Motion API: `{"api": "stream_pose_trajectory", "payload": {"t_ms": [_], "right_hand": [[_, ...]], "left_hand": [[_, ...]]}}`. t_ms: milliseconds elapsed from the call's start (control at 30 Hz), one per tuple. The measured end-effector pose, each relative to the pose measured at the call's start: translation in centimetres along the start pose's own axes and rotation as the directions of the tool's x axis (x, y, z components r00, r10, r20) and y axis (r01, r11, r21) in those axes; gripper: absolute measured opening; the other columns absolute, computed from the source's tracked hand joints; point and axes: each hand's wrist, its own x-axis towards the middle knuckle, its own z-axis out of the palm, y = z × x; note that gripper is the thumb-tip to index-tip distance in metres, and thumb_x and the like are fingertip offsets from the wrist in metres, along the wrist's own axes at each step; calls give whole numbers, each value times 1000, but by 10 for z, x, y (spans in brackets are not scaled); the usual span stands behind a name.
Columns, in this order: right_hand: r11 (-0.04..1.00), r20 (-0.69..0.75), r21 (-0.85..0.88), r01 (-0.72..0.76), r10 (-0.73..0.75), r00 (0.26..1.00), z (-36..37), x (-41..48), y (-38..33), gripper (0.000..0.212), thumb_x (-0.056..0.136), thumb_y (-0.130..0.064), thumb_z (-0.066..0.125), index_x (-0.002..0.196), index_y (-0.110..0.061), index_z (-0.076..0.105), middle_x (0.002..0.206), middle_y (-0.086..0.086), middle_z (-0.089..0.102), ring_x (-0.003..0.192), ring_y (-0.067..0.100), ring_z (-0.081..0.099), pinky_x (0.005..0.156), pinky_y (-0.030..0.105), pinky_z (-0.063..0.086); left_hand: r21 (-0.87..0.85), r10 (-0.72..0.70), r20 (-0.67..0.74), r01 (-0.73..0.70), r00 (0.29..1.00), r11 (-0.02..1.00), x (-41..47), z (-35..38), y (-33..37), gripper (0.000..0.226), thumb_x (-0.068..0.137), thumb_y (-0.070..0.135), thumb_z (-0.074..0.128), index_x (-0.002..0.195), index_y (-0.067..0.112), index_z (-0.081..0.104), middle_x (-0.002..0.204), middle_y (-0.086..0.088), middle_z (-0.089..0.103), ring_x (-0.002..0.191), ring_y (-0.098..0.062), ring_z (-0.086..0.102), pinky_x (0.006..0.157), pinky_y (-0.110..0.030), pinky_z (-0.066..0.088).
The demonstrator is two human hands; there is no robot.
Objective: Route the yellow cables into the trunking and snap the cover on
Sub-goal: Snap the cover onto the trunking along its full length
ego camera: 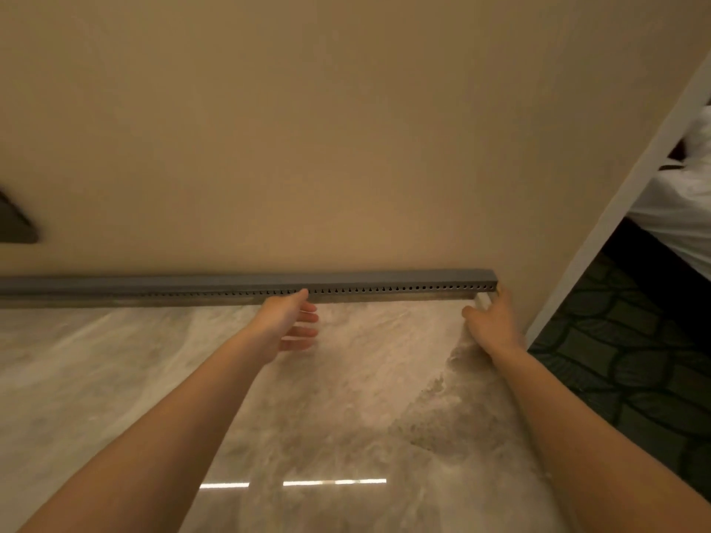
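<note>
A long grey slotted trunking (pixel 346 282) runs along the foot of the beige wall, with its cover on top and a row of small holes on its front face. My left hand (pixel 288 319) is open, fingers spread, its fingertips touching the trunking's lower front near the middle. At the trunking's right end, my right hand (pixel 490 319) rests with fingers at the end corner; whether it grips anything is hidden. No yellow cables are visible.
A glossy marble floor (pixel 346 398) spreads below the trunking. The wall (pixel 346 128) ends in a white corner edge (pixel 615 209) on the right, beyond which lie dark patterned carpet (pixel 635 359) and white bedding (pixel 685 209). A dark object (pixel 15 221) sits at far left.
</note>
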Motion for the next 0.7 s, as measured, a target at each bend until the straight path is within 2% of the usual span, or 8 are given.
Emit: {"api": "stream_pose_trajectory", "payload": {"t_ms": [67,133,267,400,467,567,700], "right_hand": [[1000,-58,8,-20,21,998,9,-10,-4,73,88,-19,56,146,-18,13,148,7,35,123,34,45,99,38,39],[996,-110,-81,-37,28,994,21,-22,-11,82,86,-26,59,148,-21,6,152,8,26,135,35,29,110,49,29],[999,16,-43,25,-24,1000,71,-63,-35,86,89,-22,58,149,-18,-3,158,6,1,144,26,1,115,45,19],[968,133,-132,215,-198,971,134,-110,-59,83,88,-19,58,149,-12,2,158,8,-4,144,24,-5,117,38,10],[924,206,-182,336,-298,932,169,-138,-76,81,88,-19,57,149,-13,3,157,9,-7,144,23,-7,117,35,7],[809,356,-231,541,-447,821,230,-185,-102,78,91,-23,53,149,-15,3,157,8,-11,144,22,-11,116,32,1],[665,542,-269,697,-494,680,308,-238,-138,74,91,-30,50,149,-18,5,157,8,-9,144,24,-12,117,35,0]], "left_hand": [[17,37,-29,-37,999,999,-6,-19,-5,36,98,34,42,104,4,59,103,-9,61,76,-23,60,68,-34,52],[41,63,-50,-61,997,997,-10,-37,-11,33,97,32,44,105,4,58,106,-9,59,81,-24,59,71,-35,51],[92,104,-124,-93,987,991,-13,-87,-26,30,95,31,48,110,7,57,112,-9,57,92,-25,55,76,-34,47],[191,167,-149,-137,975,972,-16,-139,-40,34,95,28,50,121,7,53,113,-8,54,94,-22,50,78,-31,41],[250,195,-142,-155,971,956,-18,-172,-46,33,94,27,51,122,9,54,117,-7,54,97,-21,49,82,-30,39],[333,214,-141,-157,967,930,-15,-233,-57,38,94,28,52,126,7,53,128,-8,52,110,-24,50,89,-32,39],[428,217,-175,-124,960,895,-8,-315,-70,49,93,29,52,136,8,42,141,-10,42,124,-27,44,97,-32,37]]}}
